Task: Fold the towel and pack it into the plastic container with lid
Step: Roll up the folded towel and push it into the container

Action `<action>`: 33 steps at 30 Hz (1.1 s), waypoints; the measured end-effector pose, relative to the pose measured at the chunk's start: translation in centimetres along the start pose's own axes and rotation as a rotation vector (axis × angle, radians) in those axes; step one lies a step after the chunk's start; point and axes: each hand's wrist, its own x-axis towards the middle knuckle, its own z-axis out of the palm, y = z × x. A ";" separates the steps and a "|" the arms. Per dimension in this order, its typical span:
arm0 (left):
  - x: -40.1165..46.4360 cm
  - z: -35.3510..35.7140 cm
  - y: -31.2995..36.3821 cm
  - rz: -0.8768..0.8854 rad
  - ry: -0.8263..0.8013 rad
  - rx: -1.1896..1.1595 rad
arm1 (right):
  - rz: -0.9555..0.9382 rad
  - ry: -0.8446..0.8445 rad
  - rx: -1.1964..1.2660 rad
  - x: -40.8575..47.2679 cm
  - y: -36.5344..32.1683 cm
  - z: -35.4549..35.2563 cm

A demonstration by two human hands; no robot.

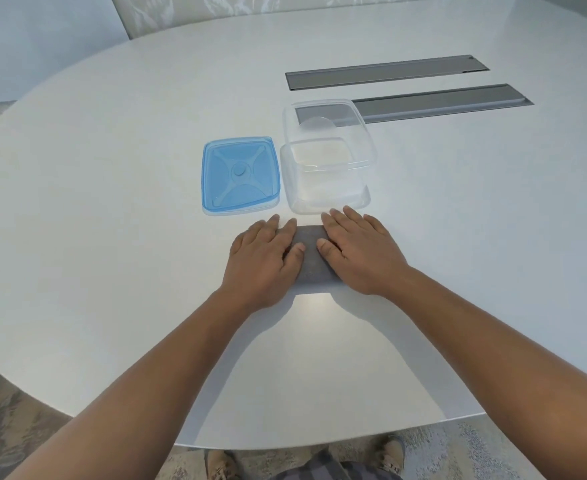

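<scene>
A small grey towel (312,252) lies folded into a compact rectangle on the white table, mostly covered by my hands. My left hand (264,261) rests flat on its left part and my right hand (358,251) lies flat on its right part, fingers stretched forward; neither hand grips it. Just beyond my fingertips stands the clear plastic container (326,174), open on top and with nothing in it. Its blue lid (240,173) lies flat on the table to the container's left.
The white oval table (112,168) reaches far to the left and right. Two grey recessed cable channels (389,72) (441,103) run across it behind the container. The near table edge is close to my body; my shoes show below.
</scene>
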 end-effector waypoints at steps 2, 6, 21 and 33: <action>-0.2 0.3 0.0 -0.018 0.009 -0.021 | 0.005 0.016 0.030 -0.1 0.3 0.3; -0.4 0.7 0.1 -0.080 0.060 -0.016 | 0.010 0.018 0.060 0.1 0.3 0.5; -0.4 -0.6 0.3 -0.390 0.171 -0.415 | 0.123 0.148 0.308 -0.3 0.8 0.5; -0.7 -4.3 -0.6 -0.435 -0.023 -0.514 | 0.087 -0.031 0.157 1.6 1.4 -2.6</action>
